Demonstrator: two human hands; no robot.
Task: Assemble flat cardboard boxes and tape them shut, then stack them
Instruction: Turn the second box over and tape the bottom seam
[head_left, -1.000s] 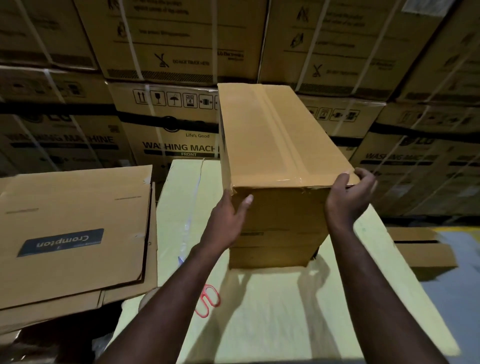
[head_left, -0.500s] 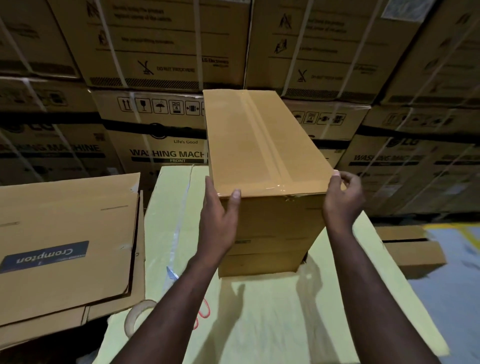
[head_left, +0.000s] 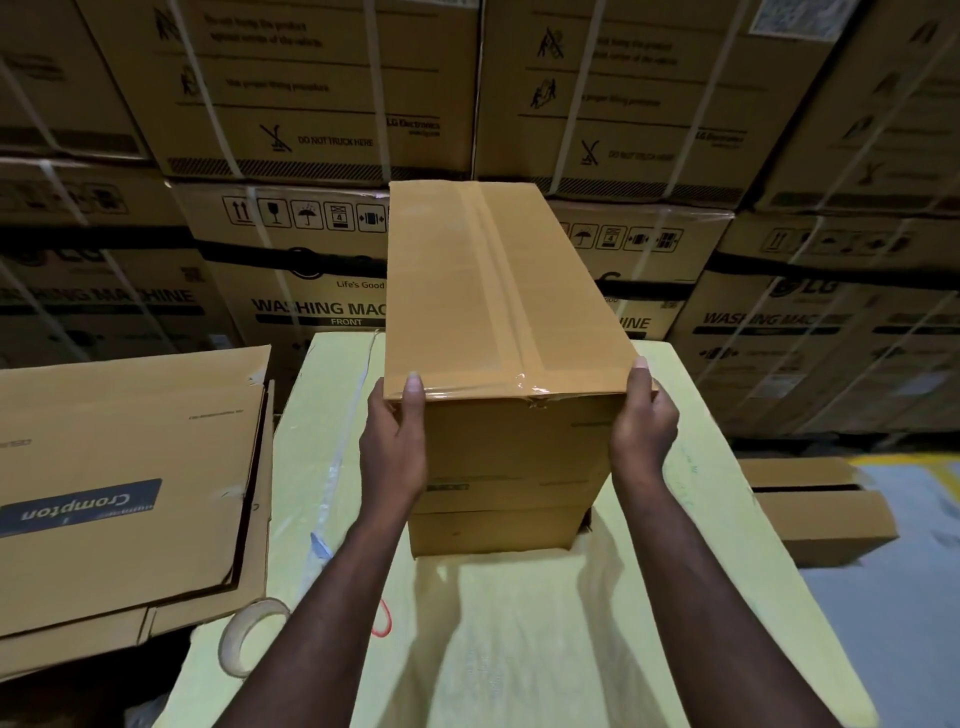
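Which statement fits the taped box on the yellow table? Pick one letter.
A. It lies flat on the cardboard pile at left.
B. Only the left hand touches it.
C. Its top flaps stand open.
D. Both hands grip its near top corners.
D: the left hand and the right hand each hold a near top corner of the taped box, whose top seam is closed under tape.

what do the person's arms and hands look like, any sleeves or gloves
The left hand and right hand wear no gloves; no rings, watch or bands show. The left forearm and right forearm are uncovered down to the frame's edge, with no sleeve in view.
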